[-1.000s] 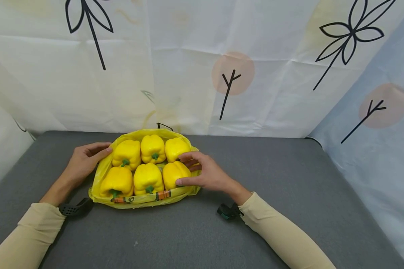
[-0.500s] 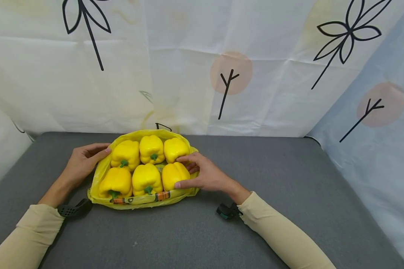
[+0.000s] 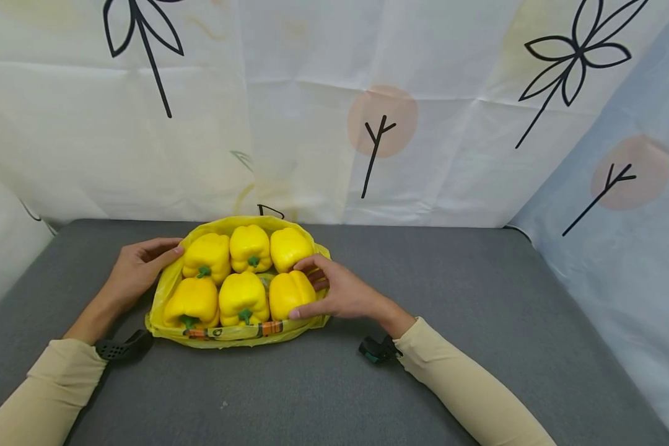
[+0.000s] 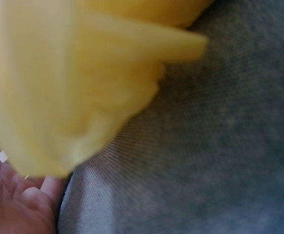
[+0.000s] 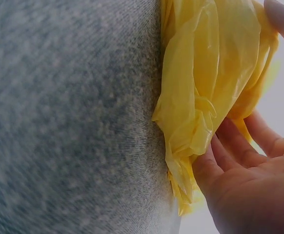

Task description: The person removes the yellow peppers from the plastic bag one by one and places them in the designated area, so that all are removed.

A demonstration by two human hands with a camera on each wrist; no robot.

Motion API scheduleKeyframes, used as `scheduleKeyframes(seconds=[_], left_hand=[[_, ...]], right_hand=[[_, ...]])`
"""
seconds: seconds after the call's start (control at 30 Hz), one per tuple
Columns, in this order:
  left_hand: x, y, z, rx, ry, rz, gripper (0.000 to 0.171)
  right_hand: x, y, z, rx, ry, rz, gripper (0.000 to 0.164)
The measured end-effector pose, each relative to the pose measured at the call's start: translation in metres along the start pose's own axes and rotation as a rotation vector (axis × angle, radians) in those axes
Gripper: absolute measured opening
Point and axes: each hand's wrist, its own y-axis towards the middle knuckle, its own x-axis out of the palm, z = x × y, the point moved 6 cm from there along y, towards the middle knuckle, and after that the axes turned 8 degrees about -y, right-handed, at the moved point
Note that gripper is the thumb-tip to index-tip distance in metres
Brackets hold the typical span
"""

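Several yellow bell peppers (image 3: 244, 297) with green stems sit in two rows inside a yellow plastic bag (image 3: 167, 297), whose rim is spread wide. At the bag's left end my left hand (image 3: 139, 266) holds the rim, thumb on top and fingers mostly hidden behind the plastic. My right hand (image 3: 340, 288) reaches over the right end, its thumb and fingers curved round the near-right bell pepper (image 3: 290, 294). In the right wrist view, the fingers (image 5: 264, 134) lie against crumpled bag plastic (image 5: 191, 97). The left wrist view is blurred and mostly filled by the bag (image 4: 83, 87).
The bag rests on a grey cloth-covered table (image 3: 334, 384), near its back edge. Behind hangs a white printed curtain (image 3: 290, 111), and a bluish one (image 3: 641, 248) stands along the right. Dark straps (image 3: 124, 347) circle both wrists.
The near-right bell pepper and the right hand's thumb have shifted slightly toward the front. The left hand keeps its place at the bag's rim.
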Motion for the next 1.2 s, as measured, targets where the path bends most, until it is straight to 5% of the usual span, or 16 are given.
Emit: scheduleKeyframes(seconds=[0.6, 1.2], left_hand=[[0.0, -0.001, 0.0, -0.006, 0.017, 0.003, 0.051], [0.001, -0.001, 0.0, -0.018, 0.029, -0.006, 0.052]], right_hand=[[0.002, -0.001, -0.005, -0.06, -0.004, -0.031, 0.079], [-0.007, -0.005, -0.012, -0.11, -0.004, 0.071, 0.078]])
